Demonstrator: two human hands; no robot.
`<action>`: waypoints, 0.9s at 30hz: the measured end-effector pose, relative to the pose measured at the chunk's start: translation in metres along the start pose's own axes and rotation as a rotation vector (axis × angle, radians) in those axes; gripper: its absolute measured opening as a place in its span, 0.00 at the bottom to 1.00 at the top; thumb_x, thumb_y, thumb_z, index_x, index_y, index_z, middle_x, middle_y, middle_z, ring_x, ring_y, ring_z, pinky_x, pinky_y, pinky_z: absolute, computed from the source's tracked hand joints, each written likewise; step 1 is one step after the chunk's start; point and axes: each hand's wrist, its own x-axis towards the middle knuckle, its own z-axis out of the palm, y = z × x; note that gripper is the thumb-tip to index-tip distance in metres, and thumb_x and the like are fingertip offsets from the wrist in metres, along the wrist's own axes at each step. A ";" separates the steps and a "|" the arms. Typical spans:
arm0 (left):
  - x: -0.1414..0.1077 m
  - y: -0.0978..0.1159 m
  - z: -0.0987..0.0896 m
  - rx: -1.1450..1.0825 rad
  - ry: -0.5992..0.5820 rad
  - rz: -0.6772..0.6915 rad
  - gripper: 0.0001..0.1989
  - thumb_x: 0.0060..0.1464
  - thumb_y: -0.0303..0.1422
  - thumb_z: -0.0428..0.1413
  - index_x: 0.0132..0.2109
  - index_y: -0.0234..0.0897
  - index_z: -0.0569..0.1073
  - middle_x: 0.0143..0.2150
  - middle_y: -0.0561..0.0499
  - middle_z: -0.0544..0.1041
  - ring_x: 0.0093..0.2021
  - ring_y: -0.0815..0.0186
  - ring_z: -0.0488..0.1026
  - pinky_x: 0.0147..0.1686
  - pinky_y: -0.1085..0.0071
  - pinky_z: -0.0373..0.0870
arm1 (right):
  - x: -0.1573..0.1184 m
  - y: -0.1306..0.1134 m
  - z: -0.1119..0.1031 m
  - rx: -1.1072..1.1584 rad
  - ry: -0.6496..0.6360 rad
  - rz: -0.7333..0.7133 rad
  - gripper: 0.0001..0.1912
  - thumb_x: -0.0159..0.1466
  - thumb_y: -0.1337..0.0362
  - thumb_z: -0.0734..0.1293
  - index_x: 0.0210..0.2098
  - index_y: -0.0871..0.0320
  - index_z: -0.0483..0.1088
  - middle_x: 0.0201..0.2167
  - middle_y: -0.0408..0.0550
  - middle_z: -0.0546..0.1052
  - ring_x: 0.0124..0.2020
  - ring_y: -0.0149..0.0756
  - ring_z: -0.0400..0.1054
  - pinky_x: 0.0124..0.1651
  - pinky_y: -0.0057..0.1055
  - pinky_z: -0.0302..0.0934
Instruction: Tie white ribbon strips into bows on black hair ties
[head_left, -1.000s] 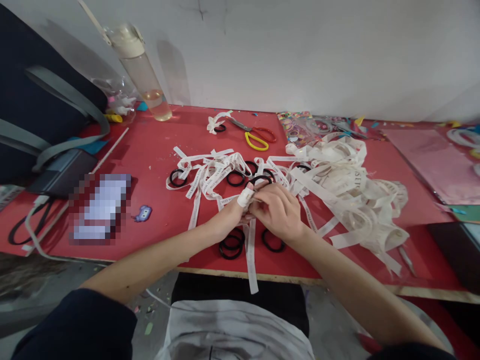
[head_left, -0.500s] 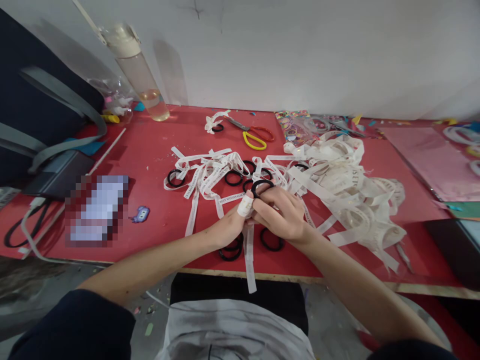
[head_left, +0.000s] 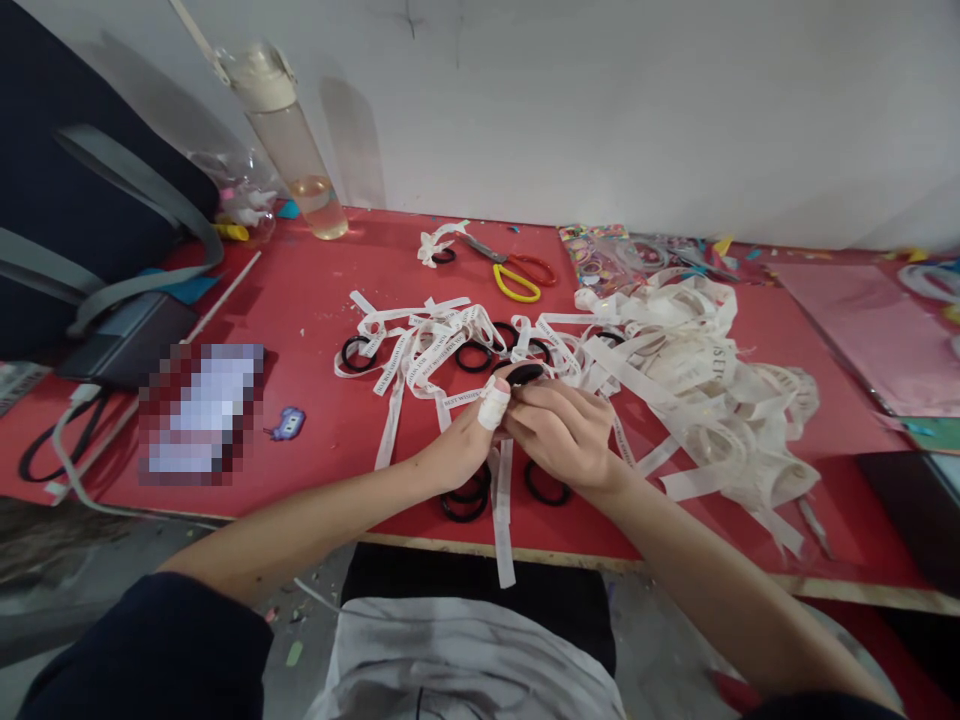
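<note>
Your left hand (head_left: 474, 442) and right hand (head_left: 564, 428) are curled together, gripping a black ring (head_left: 524, 374) | it pokes up by your fingers, over the red table (head_left: 300, 300) | white ribbon (head_left: 503, 530) hangs below, past the table's front edge | scissors (head_left: 516, 284) lie farther back

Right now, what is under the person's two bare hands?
Black round bands peek out under the left hand, another band under the right hand, on the red tabletop; a flat white ribbon end extends between them. What the hands cover cannot be seen.
</note>
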 end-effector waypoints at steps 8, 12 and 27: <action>0.013 -0.005 -0.002 -0.153 -0.081 -0.076 0.29 0.51 0.62 0.49 0.28 0.39 0.58 0.22 0.58 0.55 0.24 0.72 0.52 0.24 0.74 0.52 | -0.001 0.003 0.001 0.036 -0.011 -0.033 0.09 0.61 0.75 0.68 0.40 0.57 0.71 0.35 0.49 0.76 0.46 0.40 0.73 0.45 0.35 0.72; 0.012 -0.008 -0.003 -0.071 -0.086 -0.052 0.29 0.54 0.62 0.47 0.27 0.39 0.58 0.23 0.57 0.55 0.24 0.71 0.52 0.25 0.72 0.54 | 0.000 0.004 0.001 0.008 -0.005 -0.037 0.09 0.62 0.75 0.67 0.39 0.57 0.70 0.33 0.48 0.74 0.45 0.40 0.72 0.44 0.34 0.71; 0.001 -0.001 -0.006 0.137 0.008 0.087 0.25 0.60 0.54 0.46 0.46 0.38 0.73 0.35 0.47 0.76 0.46 0.58 0.72 0.46 0.65 0.70 | -0.001 -0.003 0.005 0.051 0.002 0.078 0.11 0.62 0.74 0.68 0.43 0.56 0.72 0.35 0.48 0.80 0.37 0.37 0.76 0.40 0.32 0.71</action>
